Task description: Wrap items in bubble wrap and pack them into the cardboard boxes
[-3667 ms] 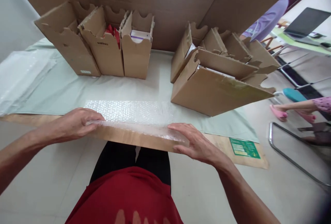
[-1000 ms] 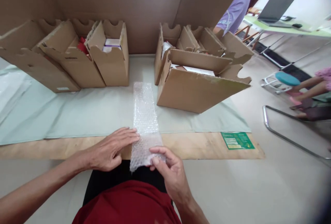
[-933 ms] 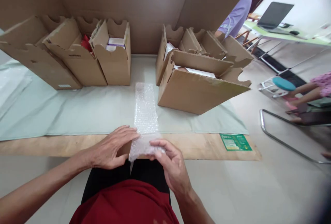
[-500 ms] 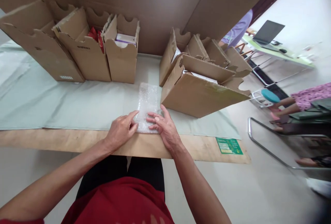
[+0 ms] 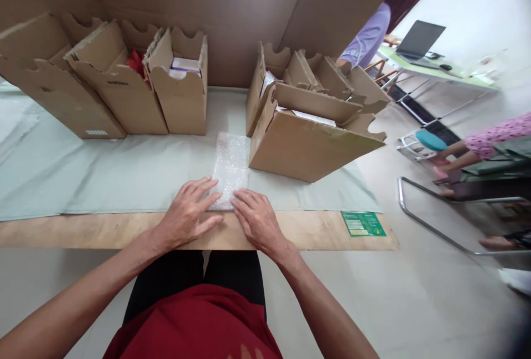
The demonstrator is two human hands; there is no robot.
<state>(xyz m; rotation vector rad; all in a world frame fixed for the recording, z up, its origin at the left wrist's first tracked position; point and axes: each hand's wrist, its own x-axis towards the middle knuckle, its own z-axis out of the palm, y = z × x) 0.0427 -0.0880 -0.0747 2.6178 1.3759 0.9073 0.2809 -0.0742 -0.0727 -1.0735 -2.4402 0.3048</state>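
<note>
A clear bubble wrap bag [image 5: 230, 162] lies flat on the pale green cloth [image 5: 136, 176], its near end close to the table's front edge. My left hand [image 5: 188, 209] rests at the bag's lower left side, fingers stretched and apart, the fingertips at its edge. On the other side, my right hand [image 5: 257, 218] lies with its fingers extended, the tips touching the lower right corner of the bag. Neither hand grips anything. Whether something is inside the bag I cannot tell.
Open cardboard bins [image 5: 178, 93] stand at the back left, one with red packets [image 5: 136, 63]. More bins [image 5: 311, 143] stand to the right. A bare wooden strip [image 5: 103, 230] with a green label [image 5: 363, 224] runs along the front. Other people are at the right, near a laptop [image 5: 420, 43].
My left hand has opened from a pinch to spread fingers. My right hand has turned flatter, fingertips at the bag's corner. The view has shifted slightly.
</note>
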